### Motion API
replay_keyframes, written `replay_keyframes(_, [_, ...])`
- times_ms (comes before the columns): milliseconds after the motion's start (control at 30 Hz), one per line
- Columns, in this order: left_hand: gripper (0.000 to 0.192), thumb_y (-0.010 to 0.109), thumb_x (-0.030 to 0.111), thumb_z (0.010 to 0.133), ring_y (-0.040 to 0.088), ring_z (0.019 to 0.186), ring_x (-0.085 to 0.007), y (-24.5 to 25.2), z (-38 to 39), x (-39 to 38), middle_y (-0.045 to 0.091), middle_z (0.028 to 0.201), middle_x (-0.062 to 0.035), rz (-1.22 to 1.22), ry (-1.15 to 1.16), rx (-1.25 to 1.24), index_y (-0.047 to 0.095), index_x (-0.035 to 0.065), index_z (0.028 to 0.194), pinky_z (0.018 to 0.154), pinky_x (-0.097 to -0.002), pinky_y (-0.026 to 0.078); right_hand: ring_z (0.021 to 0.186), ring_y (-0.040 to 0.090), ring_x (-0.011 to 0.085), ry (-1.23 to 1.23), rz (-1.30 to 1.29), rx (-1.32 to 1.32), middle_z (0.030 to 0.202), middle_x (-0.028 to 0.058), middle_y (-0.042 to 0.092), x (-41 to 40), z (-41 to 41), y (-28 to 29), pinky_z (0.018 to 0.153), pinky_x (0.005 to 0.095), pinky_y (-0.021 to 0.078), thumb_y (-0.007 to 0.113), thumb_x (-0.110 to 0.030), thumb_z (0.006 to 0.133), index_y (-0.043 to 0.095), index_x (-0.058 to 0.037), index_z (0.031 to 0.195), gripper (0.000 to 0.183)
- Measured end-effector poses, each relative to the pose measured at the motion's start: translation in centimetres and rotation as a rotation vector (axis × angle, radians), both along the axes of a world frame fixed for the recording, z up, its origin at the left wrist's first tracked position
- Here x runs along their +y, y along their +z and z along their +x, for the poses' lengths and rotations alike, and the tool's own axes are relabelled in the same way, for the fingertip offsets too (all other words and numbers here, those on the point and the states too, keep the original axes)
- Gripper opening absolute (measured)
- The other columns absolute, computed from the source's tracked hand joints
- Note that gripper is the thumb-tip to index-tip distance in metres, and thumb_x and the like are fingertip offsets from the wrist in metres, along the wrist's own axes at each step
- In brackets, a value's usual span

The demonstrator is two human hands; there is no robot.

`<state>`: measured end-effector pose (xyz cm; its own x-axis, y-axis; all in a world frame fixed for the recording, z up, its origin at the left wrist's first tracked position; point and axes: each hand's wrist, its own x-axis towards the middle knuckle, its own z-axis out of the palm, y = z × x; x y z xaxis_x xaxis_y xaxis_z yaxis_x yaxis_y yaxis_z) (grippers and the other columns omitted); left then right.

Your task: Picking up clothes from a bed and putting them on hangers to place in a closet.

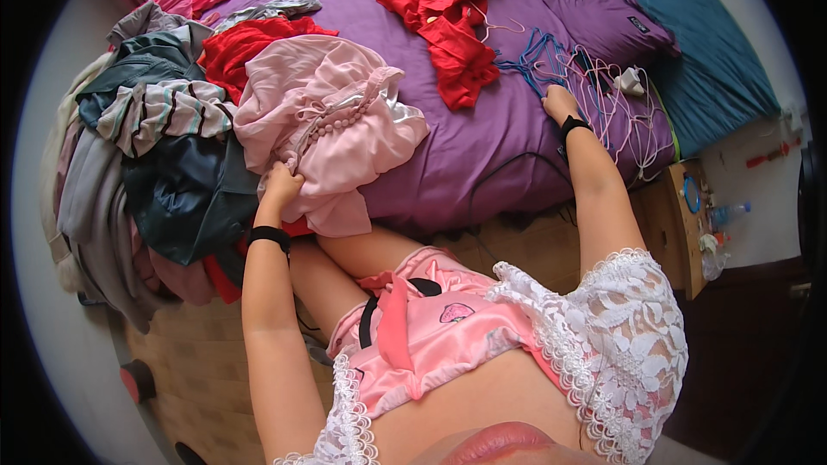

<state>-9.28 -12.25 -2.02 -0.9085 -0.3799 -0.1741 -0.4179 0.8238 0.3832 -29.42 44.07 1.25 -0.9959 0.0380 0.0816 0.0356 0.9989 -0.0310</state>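
Note:
My left hand (282, 185) grips the edge of a pale pink garment (336, 129) with a beaded trim, which lies on the near left part of the bed. My right hand (560, 103) is at the near end of a bunch of blue hangers (536, 61); its fingers are curled, and the hangers seem to be in its grasp. Pink and white hangers (614, 103) lie tangled just right of that hand. Between the hands and farther back, a crumpled red garment (452, 45) rests on the purple bedsheet (413, 187), with a pink hanger (497, 26) at its right side.
A large clothes heap, with a striped garment (171, 113) and a dark jacket (190, 187), covers the left side. Purple pillows (594, 13) lie at the back right. A white plug adapter (630, 81) sits among the hangers. A black cable (494, 174) crosses the near bed edge, beside a wooden nightstand (678, 232).

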Motion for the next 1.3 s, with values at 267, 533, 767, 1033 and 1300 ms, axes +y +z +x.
replay_keyframes(267, [0.057, 0.065, 0.024, 0.065, 0.049, 0.104, -0.0405, 0.4, 0.6, -0.3, 0.05, 0.108, -0.0298, 0.025, 0.03, -0.005, 0.043, -0.0057, 0.108, 0.091, -0.041, 0.039, 0.087, 0.057, 0.0376, -0.202, -0.667, 0.398, 0.091, 0.0227, 0.06, -0.1, -2.6, 1.5, 0.076, 0.0417, 0.0443, 0.046, -0.025, 0.082, 0.06, 0.0023, 0.09, 0.032])
replay_keyframes(533, [0.057, 0.064, 0.024, 0.065, 0.049, 0.104, -0.0393, 0.5, 0.3, 0.3, 0.051, 0.108, -0.0297, 0.015, 0.009, 0.01, 0.043, -0.0052, 0.109, 0.091, -0.0412, 0.039, 0.075, 0.059, 0.0201, -0.024, -0.871, 0.69, 0.08, 0.0123, 0.063, 2.5, -1.7, 7.4, 0.068, 0.0309, 0.0437, 0.042, -0.022, 0.088, 0.061, 0.0, 0.093, 0.03])
replay_keyframes(767, [0.056, 0.064, 0.025, 0.066, 0.049, 0.105, -0.0387, 1.1, 0.1, 1.5, 0.05, 0.108, -0.0302, -0.033, 0.019, -0.011, 0.043, -0.0059, 0.108, 0.09, -0.0405, 0.039, 0.063, 0.053, 0.0125, -0.039, -0.982, 0.609, 0.071, 0.0068, 0.059, 2.3, -1.2, 8.9, 0.06, 0.0265, 0.0414, 0.041, -0.023, 0.09, 0.061, -0.002, 0.094, 0.03])
replay_keyframes(1033, [0.056, 0.064, 0.023, 0.065, 0.049, 0.105, -0.0389, 1.9, 0.5, 1.4, 0.05, 0.11, -0.0294, 0.014, 0.03, -0.016, 0.044, -0.0057, 0.108, 0.091, -0.0403, 0.039, 0.053, 0.042, 0.0071, 0.031, -1.006, 0.765, 0.064, -0.0005, 0.049, -0.2, 0.5, 12.0, 0.049, 0.0218, 0.0345, 0.04, -0.025, 0.092, 0.06, -0.0042, 0.097, 0.029])
replay_keyframes(1300, [0.056, 0.063, 0.024, 0.065, 0.05, 0.104, -0.039, 1.1, -0.1, 1.1, 0.051, 0.109, -0.0288, 0.0, 0.001, -0.017, 0.044, -0.0054, 0.108, 0.09, -0.0404, 0.039, 0.042, 0.031, 0.0024, 0.133, -1.146, 0.841, 0.059, -0.0047, 0.039, 0.3, -0.9, 12.0, 0.036, 0.019, 0.0253, 0.038, -0.026, 0.094, 0.056, -0.0068, 0.098, 0.026])
